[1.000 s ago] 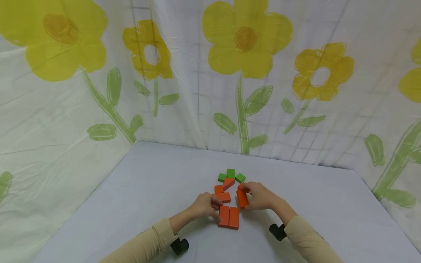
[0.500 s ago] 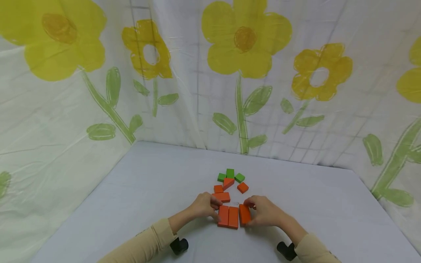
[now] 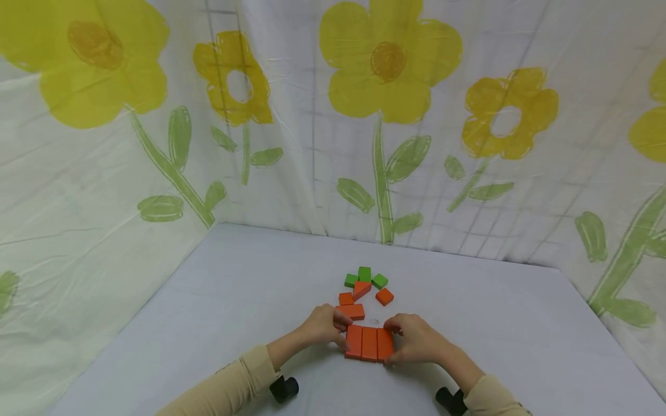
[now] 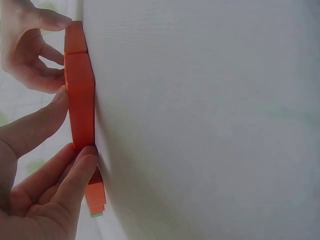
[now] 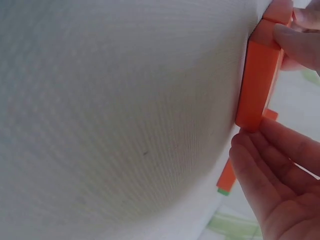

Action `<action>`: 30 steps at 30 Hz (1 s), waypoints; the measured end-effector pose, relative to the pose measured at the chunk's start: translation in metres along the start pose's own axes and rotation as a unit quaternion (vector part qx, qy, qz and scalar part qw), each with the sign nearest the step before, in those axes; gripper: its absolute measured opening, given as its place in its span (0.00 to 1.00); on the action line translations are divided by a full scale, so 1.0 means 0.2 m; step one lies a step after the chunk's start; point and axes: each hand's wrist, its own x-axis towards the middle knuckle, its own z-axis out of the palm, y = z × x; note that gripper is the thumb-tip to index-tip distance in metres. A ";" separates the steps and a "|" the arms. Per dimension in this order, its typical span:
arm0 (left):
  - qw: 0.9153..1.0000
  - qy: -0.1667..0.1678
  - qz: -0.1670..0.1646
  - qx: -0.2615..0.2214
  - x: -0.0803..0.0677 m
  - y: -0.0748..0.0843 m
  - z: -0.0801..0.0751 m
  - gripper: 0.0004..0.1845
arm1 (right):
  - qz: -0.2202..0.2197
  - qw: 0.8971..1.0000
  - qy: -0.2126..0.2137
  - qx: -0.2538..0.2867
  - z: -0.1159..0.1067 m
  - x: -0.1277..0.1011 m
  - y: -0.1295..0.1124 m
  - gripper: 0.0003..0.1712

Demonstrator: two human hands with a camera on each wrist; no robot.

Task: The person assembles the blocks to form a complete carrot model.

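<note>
Three long orange blocks (image 3: 369,344) lie side by side in a row on the pale table (image 3: 250,289). My left hand (image 3: 340,333) pinches the left block (image 4: 80,107) between thumb and fingers at its two ends. My right hand (image 3: 393,344) pinches the right block (image 5: 257,80) the same way, its side against the middle block. In the left wrist view the right hand's fingers (image 4: 35,47) show at the far end of the row.
Behind the row lie loose orange blocks (image 3: 354,312) (image 3: 384,296) (image 3: 362,289) and three green blocks (image 3: 365,274) in a fan. A flower-printed sheet (image 3: 385,115) hangs behind and at both sides of the table.
My right hand carried an orange block from beside the loose pieces down to the table and slid it against the two-block row. The left hand stayed on the left block.
</note>
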 end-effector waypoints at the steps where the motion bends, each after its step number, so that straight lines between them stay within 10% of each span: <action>1: 1.000 0.000 0.000 0.000 0.00 0.00 0.00 0.21 | 0.001 1.000 0.001 0.000 0.00 0.00 0.00 0.31; 13: 1.000 -0.004 0.001 -0.003 -0.01 0.01 0.00 0.21 | 0.010 0.999 0.011 0.051 -0.10 0.03 0.04 0.28; 30: 1.000 0.000 -0.012 0.014 0.00 0.03 0.01 0.19 | 0.173 0.974 0.144 0.014 -0.08 0.29 0.10 0.20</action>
